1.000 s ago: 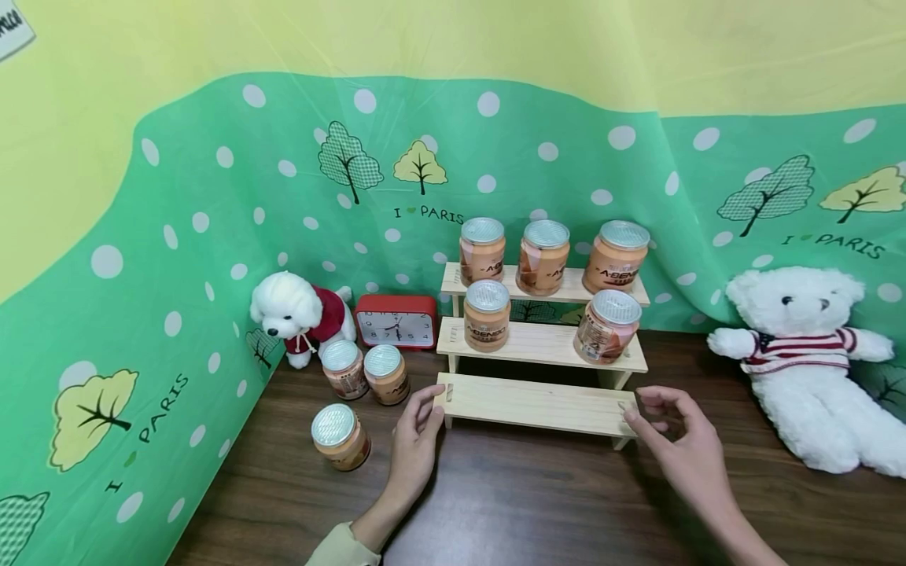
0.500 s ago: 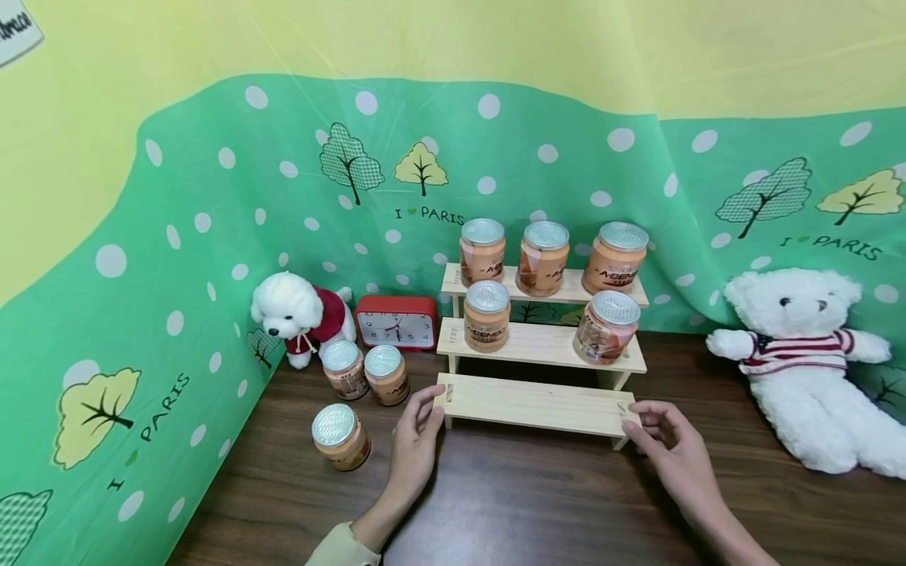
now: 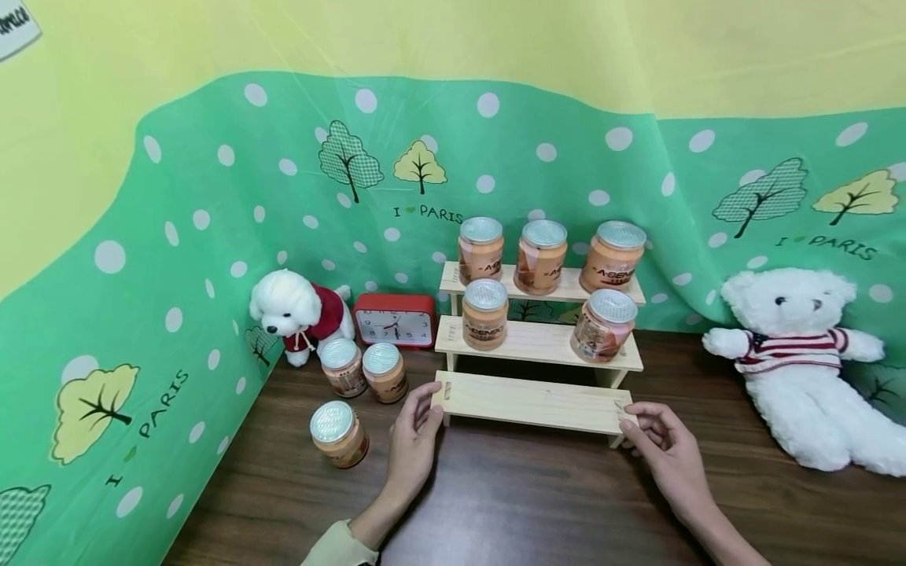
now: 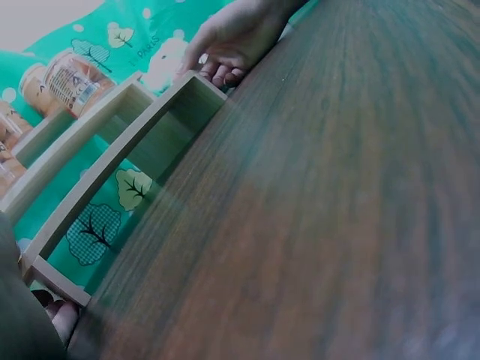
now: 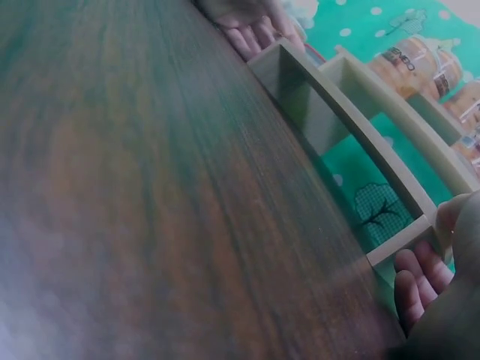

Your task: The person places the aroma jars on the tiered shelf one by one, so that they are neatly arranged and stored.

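A three-tier wooden display stand (image 3: 538, 402) rests on the table, its bottom tier bare. My left hand (image 3: 412, 440) grips the left end of that tier, thumb at the front corner and fingers along the side. At the opposite end, my right hand (image 3: 668, 452) holds the corner between thumb and curled fingers; the right wrist view shows those fingers (image 5: 420, 281) against the end board. Three lidded orange-brown jars (image 3: 541, 263) line the top tier. The middle tier carries a jar (image 3: 484, 321) on the left and another jar (image 3: 602, 330) on the right, with a gap between.
Left of the stand, three more jars stand on the table, the nearest jar (image 3: 338, 440) being closest to my left forearm. Behind them are a white toy dog (image 3: 286, 303) and a red clock (image 3: 395, 321). A white teddy bear (image 3: 796, 393) sits to the right, before a green curtain (image 3: 212, 314).
My right hand has moved slightly left and its fingers have closed onto the stand's right end. The left hand keeps its hold; the jars stay where they were.
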The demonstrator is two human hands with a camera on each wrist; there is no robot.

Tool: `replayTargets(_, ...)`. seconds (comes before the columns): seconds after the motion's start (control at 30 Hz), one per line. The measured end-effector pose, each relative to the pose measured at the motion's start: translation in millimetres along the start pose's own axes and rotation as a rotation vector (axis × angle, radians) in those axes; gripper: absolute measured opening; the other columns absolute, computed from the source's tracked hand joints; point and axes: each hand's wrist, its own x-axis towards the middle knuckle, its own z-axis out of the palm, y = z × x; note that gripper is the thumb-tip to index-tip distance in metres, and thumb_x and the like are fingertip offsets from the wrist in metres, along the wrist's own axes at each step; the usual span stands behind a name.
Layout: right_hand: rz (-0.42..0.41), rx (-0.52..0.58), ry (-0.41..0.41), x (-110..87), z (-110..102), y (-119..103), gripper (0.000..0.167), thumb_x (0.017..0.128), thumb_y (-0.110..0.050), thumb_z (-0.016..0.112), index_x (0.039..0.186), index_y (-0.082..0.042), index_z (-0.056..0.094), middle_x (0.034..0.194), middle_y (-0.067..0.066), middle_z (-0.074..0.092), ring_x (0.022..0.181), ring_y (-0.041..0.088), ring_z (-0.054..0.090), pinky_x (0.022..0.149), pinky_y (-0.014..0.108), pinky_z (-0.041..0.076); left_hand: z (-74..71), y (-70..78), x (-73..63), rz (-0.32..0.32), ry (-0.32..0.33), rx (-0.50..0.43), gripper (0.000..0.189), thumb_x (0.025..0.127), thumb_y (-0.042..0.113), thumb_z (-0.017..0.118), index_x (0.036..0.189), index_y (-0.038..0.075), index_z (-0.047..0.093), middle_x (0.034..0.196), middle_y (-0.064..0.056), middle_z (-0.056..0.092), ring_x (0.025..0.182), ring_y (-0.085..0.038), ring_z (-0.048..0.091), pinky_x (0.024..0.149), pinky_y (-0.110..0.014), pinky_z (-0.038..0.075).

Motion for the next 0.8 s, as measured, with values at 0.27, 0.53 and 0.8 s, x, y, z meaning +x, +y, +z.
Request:
replayTargets(0.27, -0.004, -0.009, -0.02, 0.3, -0.8, -0.5, 0.024, 0.105, 0.004, 0.072, 0.127, 0.01, 0.063, 0.086, 0.0, 0.07, 0.074, 0.012, 0.071, 0.063, 0.022, 0.056, 2.1, 19.5, -1.8, -0.02, 0.002, 0.097, 0.04, 0.108, 0.011, 0.072, 0.147, 0.009, 0.062, 0.141, -0.016, 0.071, 0.125, -0.026, 0.071, 0.099, -0.032, 0.062)
replayTargets(0.53, 0.02, -0.042, -0.013, 1.5, -5.0, -1.2, 0.023, 0.106, 0.002, 0.071, 0.127, 0.006, 0.064, 0.089, -0.003, 0.071, 0.075, 0.011, 0.071, 0.064, 0.022, 0.057, 4.7, 57.7, -1.3, -0.015, -0.024, 0.175, 0.05, 0.106, 0.005, 0.072, 0.154, 0.005, 0.056, 0.158, -0.013, 0.056, 0.143, -0.031, 0.056, 0.115, -0.055, 0.052)
replayTargets(0.8, 0.026, -0.014, -0.021, 1.8, 0.1, -0.8, 0.021, 0.106, 0.003, 0.071, 0.126, 0.006, 0.064, 0.088, -0.004, 0.071, 0.074, 0.01, 0.071, 0.064, 0.022, 0.057, -13.5, 80.4, -10.4, 0.083, -0.06, 0.297, 0.047, 0.104, 0.006, 0.073, 0.15, 0.007, 0.062, 0.161, -0.006, 0.056, 0.148, -0.029, 0.056, 0.119, -0.06, 0.047)
